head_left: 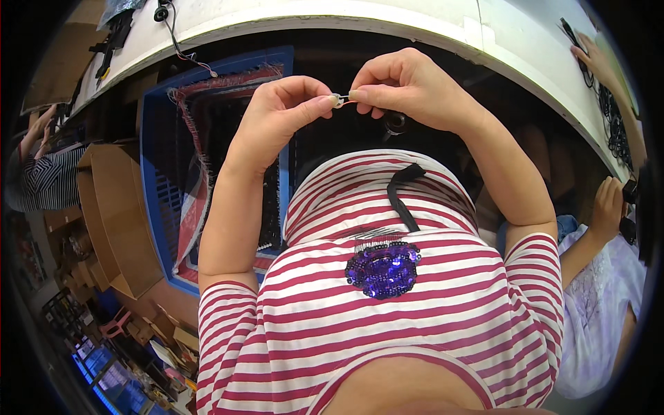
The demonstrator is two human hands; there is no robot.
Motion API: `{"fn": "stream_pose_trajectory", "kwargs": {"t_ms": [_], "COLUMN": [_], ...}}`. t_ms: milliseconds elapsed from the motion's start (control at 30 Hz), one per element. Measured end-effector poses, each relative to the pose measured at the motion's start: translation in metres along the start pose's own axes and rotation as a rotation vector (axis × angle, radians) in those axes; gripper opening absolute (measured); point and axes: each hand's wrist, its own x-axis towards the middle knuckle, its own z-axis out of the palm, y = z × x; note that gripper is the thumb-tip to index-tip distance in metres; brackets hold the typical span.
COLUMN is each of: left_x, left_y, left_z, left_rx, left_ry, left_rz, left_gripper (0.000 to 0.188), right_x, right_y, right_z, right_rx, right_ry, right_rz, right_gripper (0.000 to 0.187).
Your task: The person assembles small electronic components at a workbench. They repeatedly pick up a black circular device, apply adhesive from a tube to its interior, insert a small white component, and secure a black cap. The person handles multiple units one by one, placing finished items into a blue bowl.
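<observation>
Left hand (285, 112): thumb and forefinger closed on a small white connector (338, 101)
Right hand (408, 86): thumb and forefinger pinch thin wires (350, 102) beside it
Connector: between the two hands' fingertips
Black round part (394, 123): just below right hand
Blue crate (153, 200): partly behind left forearm

1. We see the white table (429, 14) brightly lit.
2. We find deep shadow under its edge.
3. We notice glints on the purple sequins (384, 271).
4. Toward the black rim, we see bending.
</observation>
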Motion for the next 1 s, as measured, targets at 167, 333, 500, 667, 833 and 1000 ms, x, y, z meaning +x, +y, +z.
{"fn": "stream_pose_trajectory", "kwargs": {"t_ms": [167, 333, 500, 667, 833, 1000], "left_x": [0.001, 0.004, 0.005, 0.0, 0.001, 0.004], "left_y": [-0.01, -0.021, -0.025, -0.003, 0.004, -0.013], "left_z": [0.005, 0.022, 0.033, 0.015, 0.011, 0.012], "left_rx": [-0.314, -0.63, -0.658, -0.206, -0.045, -0.253], "left_ry": [-0.011, 0.126, 0.172, 0.045, -0.026, 0.061], "left_rz": [-0.05, -0.035, -0.04, 0.012, -0.033, 0.018], "left_gripper": [0.013, 0.008, 0.006, 0.025, 0.012, 0.015], "right_x": [0.002, 0.0, -0.002, -0.006, -0.006, -0.006], "right_y": [0.007, 0.014, 0.027, 0.026, 0.021, 0.036], "right_z": [0.003, 0.015, 0.026, 0.007, 0.008, 0.016], "right_rx": [0.211, 0.254, 0.052, 0.163, 0.083, 0.126], "right_ry": [-0.027, 0.193, 0.386, 0.182, 0.1, 0.319], "right_rz": [0.007, -0.168, -0.376, -0.211, -0.203, -0.268], "right_gripper": [0.02, 0.018, 0.015, 0.013, 0.013, 0.01]}}
